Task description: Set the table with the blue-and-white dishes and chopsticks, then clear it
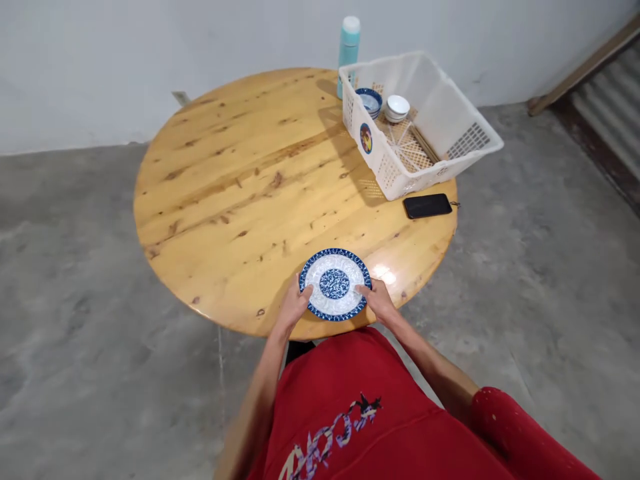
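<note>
A round plate with a blue patterned rim and a blue patterned centre is at the near edge of the table, right in front of my body. My left hand grips its left side, thumb over the rim and fingers underneath, out of sight. On the opposite side my right hand holds the rim the same way, its thumb reaching onto the white band. Whether the plate's underside touches the wood or hangs just above it I cannot tell.
The round wooden table carries a white plastic basket at the back right. Inside it are blue-rimmed bowls, white bowls and chopsticks. A turquoise bottle stands behind the basket; a black phone lies in front.
</note>
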